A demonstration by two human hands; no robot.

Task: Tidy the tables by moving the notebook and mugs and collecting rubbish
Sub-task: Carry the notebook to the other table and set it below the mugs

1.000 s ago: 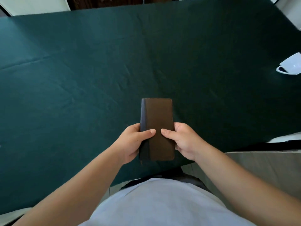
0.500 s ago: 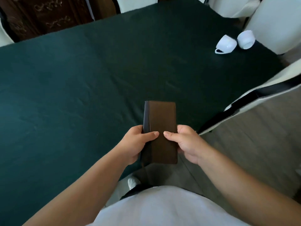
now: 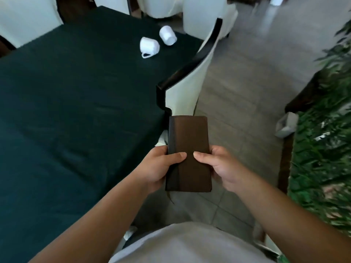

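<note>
A closed brown notebook (image 3: 190,141) with a dark spine is held in front of my chest, off the table and above the floor. My left hand (image 3: 159,166) grips its left edge and my right hand (image 3: 220,164) grips its right edge, both thumbs on the cover. Two white mugs lie tipped on their sides at the far right end of the dark green table (image 3: 66,111): one mug (image 3: 149,46) with its handle toward me, the other mug (image 3: 168,35) just behind it to the right.
A white-covered chair with a dark frame (image 3: 187,78) stands at the table's right side. More white chairs (image 3: 201,14) stand beyond. Grey tiled floor (image 3: 247,82) runs to the right. Green foliage (image 3: 322,149) and a white crumpled item (image 3: 285,125) lie at the right.
The view has swung to the right, away from the table. The notebook, still held in both hands, now hangs past the table edge over the floor. The mugs now sit nearer the middle of the view.
</note>
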